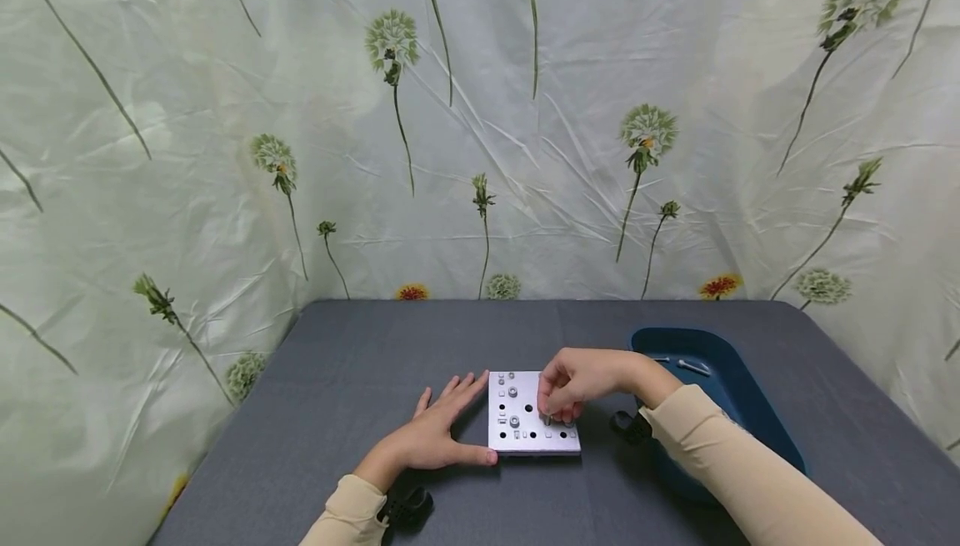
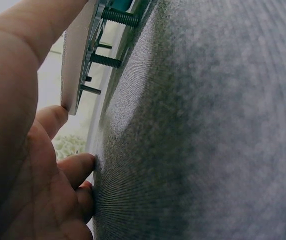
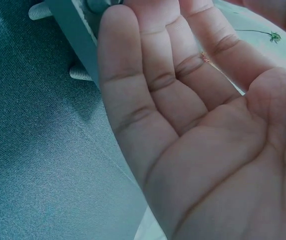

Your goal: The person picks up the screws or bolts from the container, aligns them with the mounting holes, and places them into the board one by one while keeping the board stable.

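A silver metal plate (image 1: 517, 446) with round and square holes lies on the table, several bolts and small pins set in it. Threaded bolt shanks (image 2: 105, 60) stick out below it in the left wrist view, so the plate stands raised. My left hand (image 1: 431, 438) spans its left side with straight, spread fingers; thumb and index fingertip touch its near and far left corners. Over its right part, my right hand (image 1: 573, 383) pinches a small metal bolt (image 1: 547, 421), mostly hidden by the fingers. The right wrist view shows the curled fingers (image 3: 120, 55) beside the plate's edge.
To the right stands a dark blue tray (image 1: 757, 396), partly behind the right forearm, with a few screws (image 1: 693, 368) in it. A grey cloth (image 1: 360, 363) covers the table. A flower-patterned curtain (image 1: 555, 154) hangs behind it.
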A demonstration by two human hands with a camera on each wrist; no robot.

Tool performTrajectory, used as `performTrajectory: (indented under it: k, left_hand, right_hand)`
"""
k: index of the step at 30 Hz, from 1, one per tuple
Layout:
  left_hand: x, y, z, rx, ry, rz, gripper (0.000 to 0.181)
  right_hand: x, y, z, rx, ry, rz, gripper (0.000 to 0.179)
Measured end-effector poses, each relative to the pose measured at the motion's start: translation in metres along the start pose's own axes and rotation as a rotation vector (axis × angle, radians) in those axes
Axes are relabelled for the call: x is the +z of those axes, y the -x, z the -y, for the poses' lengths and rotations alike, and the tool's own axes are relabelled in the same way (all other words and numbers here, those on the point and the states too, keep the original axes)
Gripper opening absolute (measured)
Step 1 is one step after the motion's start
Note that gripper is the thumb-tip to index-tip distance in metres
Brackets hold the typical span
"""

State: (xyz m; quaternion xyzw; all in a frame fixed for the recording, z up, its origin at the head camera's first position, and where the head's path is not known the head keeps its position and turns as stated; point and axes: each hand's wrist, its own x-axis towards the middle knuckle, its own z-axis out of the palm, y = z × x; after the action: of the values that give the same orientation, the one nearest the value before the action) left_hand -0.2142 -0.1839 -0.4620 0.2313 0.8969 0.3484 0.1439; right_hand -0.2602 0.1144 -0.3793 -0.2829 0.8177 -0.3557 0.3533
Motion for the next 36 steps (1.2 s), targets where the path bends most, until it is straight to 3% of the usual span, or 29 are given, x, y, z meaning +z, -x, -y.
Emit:
performTrajectory:
  k: [17,30,36]
  left_hand:
    - [-0.006,0.004,-0.001,-0.015,-0.020,-0.009,0.113]
    - [-0.001,0.004,0.000,0.015,0.026,0.013,0.115]
    - [0.000,0.003,-0.003,0.012,0.009,0.000,0.113]
  right_hand:
    - [-0.008,0.007,0.005,0.009,-0.006,-0.029,0.012]
    - [-0.039,0.038,-0.005,0.013,-0.005,-0.136,0.018]
    - [-0.061,0.056,-0.021,0.077,-0.041,-0.213,0.019]
